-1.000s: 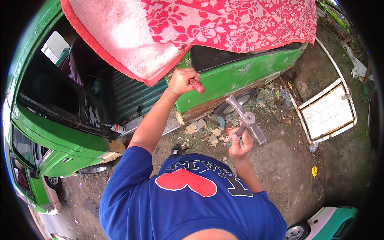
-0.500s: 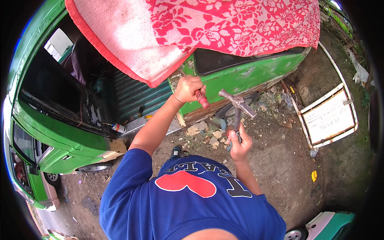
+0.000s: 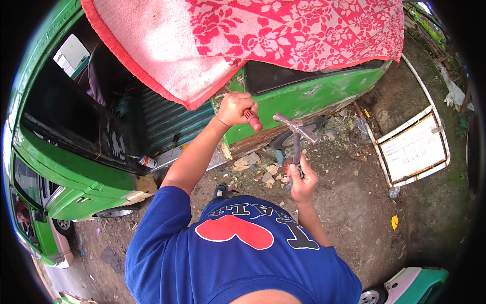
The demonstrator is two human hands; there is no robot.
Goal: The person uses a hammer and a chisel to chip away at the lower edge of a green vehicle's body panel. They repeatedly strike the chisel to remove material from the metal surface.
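My left hand [image 3: 234, 108] is wrapped around a screwdriver [image 3: 253, 121] with a red ribbed handle. Its handle end points down and right, while the shaft side meets the worn corner post of a green vehicle [image 3: 304, 99]; the tip is hard to make out. Lower and to the right, my right hand [image 3: 304, 181] grips a hammer [image 3: 296, 130] by its dark handle. The metal hammer head is raised, a short gap away from the screwdriver's handle end. A red-and-white floral blanket [image 3: 283, 33] hangs over the vehicle just above my left hand.
The vehicle's open doorway shows a ribbed floor [image 3: 167, 124], with a spray can [image 3: 147, 161] at its edge. Broken chips [image 3: 248, 162] litter the ground below. A rusty white frame with a panel [image 3: 415, 147] stands at right. Another vehicle [image 3: 415, 286] is at lower right.
Both hands and their tools keep nearly the same pose. The hammer head has shifted slightly left, and the whole view has moved a little.
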